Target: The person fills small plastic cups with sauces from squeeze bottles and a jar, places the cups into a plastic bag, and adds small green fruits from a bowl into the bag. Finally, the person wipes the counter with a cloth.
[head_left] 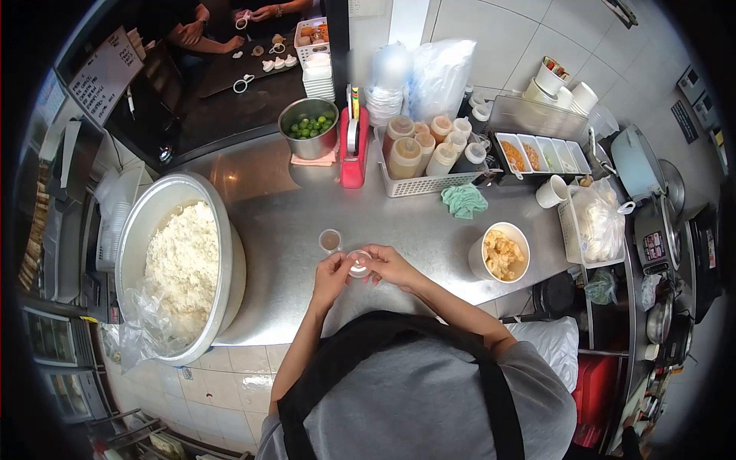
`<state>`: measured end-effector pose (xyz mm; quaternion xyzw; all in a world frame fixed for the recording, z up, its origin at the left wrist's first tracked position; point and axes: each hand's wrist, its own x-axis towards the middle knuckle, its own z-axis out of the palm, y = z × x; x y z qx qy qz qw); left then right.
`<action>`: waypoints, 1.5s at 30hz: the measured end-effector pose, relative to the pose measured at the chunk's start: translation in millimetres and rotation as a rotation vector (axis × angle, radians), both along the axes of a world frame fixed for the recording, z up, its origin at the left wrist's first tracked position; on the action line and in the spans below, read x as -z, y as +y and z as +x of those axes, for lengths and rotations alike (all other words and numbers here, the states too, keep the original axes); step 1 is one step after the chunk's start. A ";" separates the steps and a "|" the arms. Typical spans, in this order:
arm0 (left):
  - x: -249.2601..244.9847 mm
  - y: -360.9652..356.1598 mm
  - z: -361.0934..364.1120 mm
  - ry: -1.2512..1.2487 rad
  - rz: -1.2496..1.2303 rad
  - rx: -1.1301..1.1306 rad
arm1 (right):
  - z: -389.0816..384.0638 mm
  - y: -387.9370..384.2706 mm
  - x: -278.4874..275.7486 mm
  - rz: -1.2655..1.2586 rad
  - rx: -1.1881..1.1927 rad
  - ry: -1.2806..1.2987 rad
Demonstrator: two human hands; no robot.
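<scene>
Over the steel counter (280, 284), close to its front edge, my two hands meet around one small round piece. It is a small clear plastic cup (357, 271) with a whitish look inside, partly covered by fingers. My left hand (330, 280) is closed on its left side, thumb and fingertips at the rim. From the right, my right hand (389, 268) grips the same cup, its fingers curled around the edge. Just beyond my left hand stands a sauce cup (330, 241) with brown contents. Both forearms reach in over the counter from below.
A large tub of rice (234, 264) stands left. To the right is a paper bowl (476, 264) of fried pieces. Behind are a pot of limes (290, 142), a red tape dispenser (353, 157) and a bottle basket (418, 185). Other people's hands work beyond the hatch.
</scene>
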<state>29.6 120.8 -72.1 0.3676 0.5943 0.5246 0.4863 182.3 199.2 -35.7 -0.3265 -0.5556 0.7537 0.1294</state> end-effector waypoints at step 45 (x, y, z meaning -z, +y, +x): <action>-40.9 36.5 -28.1 0.852 0.356 -0.113 | 132.7 61.9 56.0 0.187 1.084 0.034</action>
